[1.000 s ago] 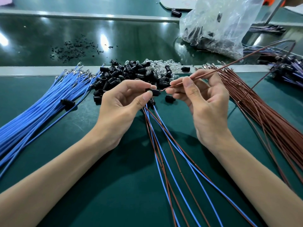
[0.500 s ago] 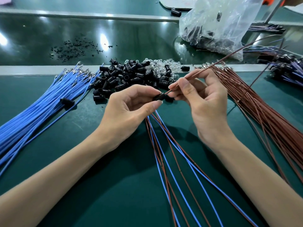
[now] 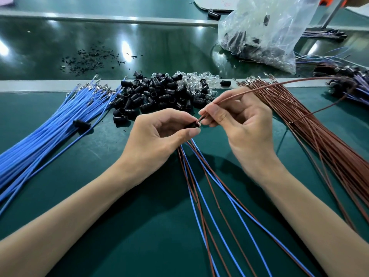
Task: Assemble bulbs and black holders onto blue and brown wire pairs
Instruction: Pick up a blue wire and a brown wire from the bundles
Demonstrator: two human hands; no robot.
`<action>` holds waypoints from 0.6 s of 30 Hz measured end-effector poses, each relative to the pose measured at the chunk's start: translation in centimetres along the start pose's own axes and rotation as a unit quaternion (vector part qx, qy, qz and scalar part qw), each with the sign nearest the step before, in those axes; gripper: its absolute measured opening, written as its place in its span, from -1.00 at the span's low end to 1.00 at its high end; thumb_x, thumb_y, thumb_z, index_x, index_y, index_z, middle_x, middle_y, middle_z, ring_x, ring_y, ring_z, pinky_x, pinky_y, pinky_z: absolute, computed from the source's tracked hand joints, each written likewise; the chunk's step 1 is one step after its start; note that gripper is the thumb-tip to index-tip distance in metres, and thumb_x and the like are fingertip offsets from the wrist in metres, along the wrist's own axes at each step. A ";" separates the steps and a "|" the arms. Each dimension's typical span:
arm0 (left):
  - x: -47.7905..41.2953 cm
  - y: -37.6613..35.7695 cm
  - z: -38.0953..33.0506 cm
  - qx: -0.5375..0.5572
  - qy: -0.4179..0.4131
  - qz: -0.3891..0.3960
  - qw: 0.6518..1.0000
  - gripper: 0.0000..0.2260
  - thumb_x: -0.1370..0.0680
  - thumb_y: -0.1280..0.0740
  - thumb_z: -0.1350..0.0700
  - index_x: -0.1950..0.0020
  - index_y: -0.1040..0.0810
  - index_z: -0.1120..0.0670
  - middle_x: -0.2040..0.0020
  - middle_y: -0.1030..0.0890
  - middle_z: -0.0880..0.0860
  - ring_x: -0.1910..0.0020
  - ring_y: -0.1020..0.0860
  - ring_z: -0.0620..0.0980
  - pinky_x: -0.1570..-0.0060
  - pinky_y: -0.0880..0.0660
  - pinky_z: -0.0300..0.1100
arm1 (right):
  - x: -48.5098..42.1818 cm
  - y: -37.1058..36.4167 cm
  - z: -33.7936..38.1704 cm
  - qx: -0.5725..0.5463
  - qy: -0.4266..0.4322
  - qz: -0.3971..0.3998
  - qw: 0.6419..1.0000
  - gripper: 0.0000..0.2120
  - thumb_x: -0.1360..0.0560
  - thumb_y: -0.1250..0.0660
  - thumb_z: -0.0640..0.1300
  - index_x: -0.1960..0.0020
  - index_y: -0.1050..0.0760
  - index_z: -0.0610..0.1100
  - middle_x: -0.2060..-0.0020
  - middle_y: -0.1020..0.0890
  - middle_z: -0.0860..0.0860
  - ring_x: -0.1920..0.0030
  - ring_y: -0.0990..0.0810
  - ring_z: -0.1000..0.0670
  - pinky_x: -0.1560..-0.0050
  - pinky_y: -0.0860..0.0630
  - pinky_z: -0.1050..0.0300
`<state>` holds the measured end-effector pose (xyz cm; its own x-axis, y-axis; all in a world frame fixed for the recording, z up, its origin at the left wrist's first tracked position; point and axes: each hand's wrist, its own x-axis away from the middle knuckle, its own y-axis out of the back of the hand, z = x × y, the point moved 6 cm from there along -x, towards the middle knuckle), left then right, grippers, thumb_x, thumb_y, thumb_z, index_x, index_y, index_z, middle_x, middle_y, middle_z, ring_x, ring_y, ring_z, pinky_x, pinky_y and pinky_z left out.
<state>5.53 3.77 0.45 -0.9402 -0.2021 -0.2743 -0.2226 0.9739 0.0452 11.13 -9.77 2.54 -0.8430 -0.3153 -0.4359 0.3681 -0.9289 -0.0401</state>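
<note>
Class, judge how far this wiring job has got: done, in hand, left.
Seemingly done: blue-brown pairs hanging from the left hand. In hand: the right hand puts a brown wire to the black holder the left pinches. Left: heaps of blue wires, brown wires, holders, bulbs.

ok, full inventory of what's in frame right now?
blue wires: big bundle, blue, mat left
brown wires: big bundle, brown, mat right
black holders: heap, black, mat far centre
bulbs: heap, clear, behind and right of the heap
stray holder: 1, black, on blue wires
plastic bag: 1, clear, far right, dark parts and bulbs inside
black scraps: scattered, black, far belt left
wire pairs: several, blue and brown, from under left hand toward viewer
held holder: 1, black, pinched by left hand
held brown wire: 1, brown, pinched by right hand, end at held holder
green mat: 1, green, underneath
left hand: 1, centre
right hand: 1, centre right
</note>
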 end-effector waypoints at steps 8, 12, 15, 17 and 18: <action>0.0 0.1 0.1 0.007 0.004 -0.008 1.000 -0.88 -0.34 -0.46 0.20 0.14 -0.62 0.10 0.22 -0.69 -0.02 0.21 -0.64 -0.08 0.07 -0.57 -0.28 | 0.3 -0.4 -0.6 -0.016 -0.027 0.013 0.999 -0.82 -0.49 -0.36 -0.37 0.13 -0.45 -0.12 0.33 -0.67 0.01 0.34 -0.64 0.06 0.23 -0.54 0.28; 0.0 0.1 0.0 0.005 0.001 -0.011 1.000 -0.87 -0.34 -0.46 0.18 0.13 -0.62 0.11 0.20 -0.70 0.05 0.21 -0.65 -0.07 0.08 -0.57 -0.29 | -0.2 0.6 -0.1 0.012 -0.002 -0.017 1.000 -0.82 -0.46 -0.40 -0.34 0.14 -0.47 -0.10 0.33 -0.67 0.01 0.35 -0.64 0.06 0.23 -0.55 0.27; 0.1 0.0 -0.2 0.002 -0.003 -0.010 1.000 -0.87 -0.35 -0.46 0.19 0.13 -0.62 0.10 0.21 -0.70 0.01 0.22 -0.65 -0.11 0.11 -0.55 -0.33 | 0.0 0.3 -0.3 0.017 -0.001 0.002 1.000 -0.82 -0.45 -0.41 -0.33 0.15 -0.48 -0.09 0.33 -0.67 0.02 0.33 -0.64 0.07 0.22 -0.54 0.28; 0.1 0.0 -0.2 0.000 -0.004 -0.008 1.000 -0.87 -0.35 -0.46 0.20 0.13 -0.62 0.11 0.24 -0.69 -0.05 0.23 -0.64 -0.13 0.13 -0.54 -0.34 | 0.3 -0.4 -0.7 0.051 -0.010 0.021 0.998 -0.80 -0.42 -0.45 -0.31 0.18 -0.51 -0.05 0.33 -0.67 0.04 0.32 -0.64 0.11 0.20 -0.54 0.30; 0.1 0.1 -0.2 -0.001 -0.004 -0.007 1.000 -0.87 -0.35 -0.46 0.20 0.12 -0.62 0.12 0.24 -0.69 -0.06 0.22 -0.64 -0.14 0.12 -0.55 -0.34 | 0.4 -0.6 -0.9 0.065 -0.016 0.032 0.997 -0.80 -0.41 -0.46 -0.30 0.19 -0.53 -0.03 0.31 -0.68 0.04 0.29 -0.65 0.11 0.17 -0.54 0.27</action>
<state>5.40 3.80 0.62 -0.9345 -0.2153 -0.2835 -0.2367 0.9706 0.0432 10.91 -9.21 1.54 -0.8320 -0.3787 -0.4055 0.3689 -0.9234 0.1055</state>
